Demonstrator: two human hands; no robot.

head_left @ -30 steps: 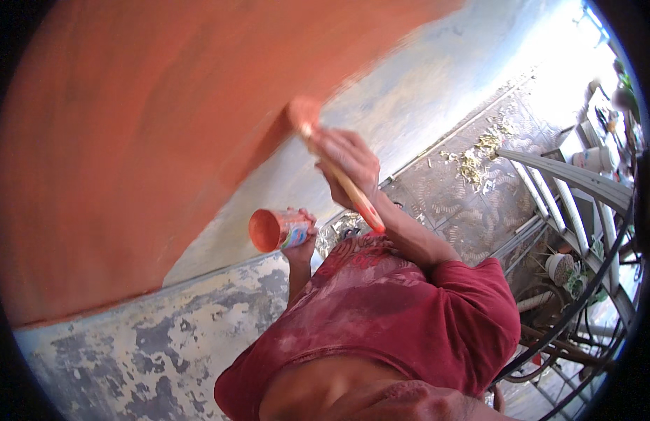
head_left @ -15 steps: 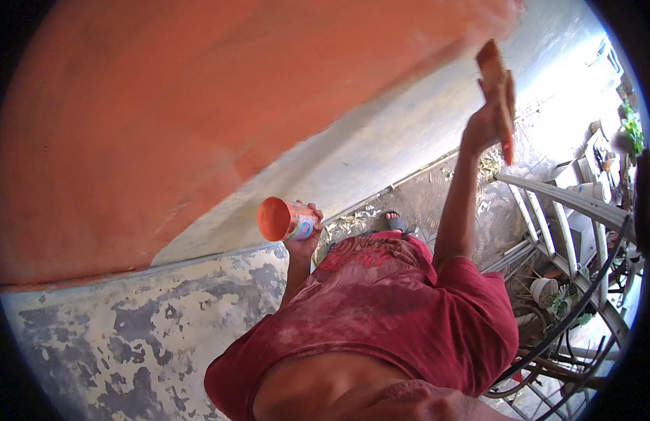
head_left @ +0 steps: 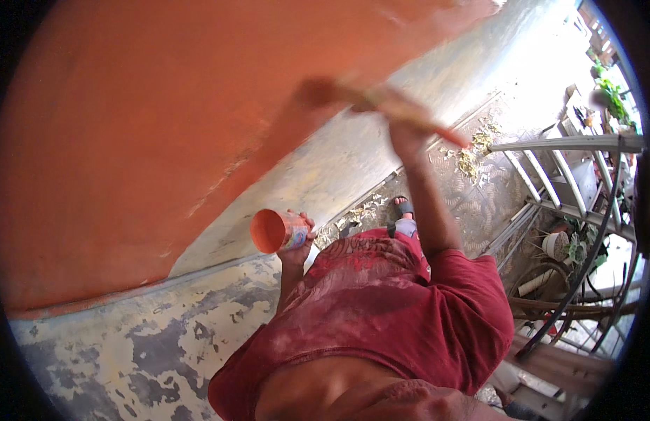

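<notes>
My left hand (head_left: pixel 299 250) is wrapped round a paint can (head_left: pixel 295 230), whose inside is coated orange. The can is tilted, its mouth facing left towards the wall. My right hand (head_left: pixel 410 137), smeared by motion, grips a paintbrush (head_left: pixel 398 107) with an orange handle end. The brush head points left and lies over the orange-painted wall (head_left: pixel 163 140); blur hides whether it touches. Below the orange runs a bare whitish band of wall (head_left: pixel 367 151), with a slanting border between them.
A wall with flaking grey and cream patches (head_left: pixel 149 337) adjoins at lower left. Paint flakes (head_left: pixel 472 165) litter the tiled floor (head_left: pixel 454 196). On the right stand a metal ladder (head_left: pixel 560 144), a potted plant (head_left: pixel 555 245) and dark curved tubing.
My right hand has swung left and slightly down with the paintbrush, from near the wall's far end to its orange area. My left hand still holds the can, now slightly lower left in view.
</notes>
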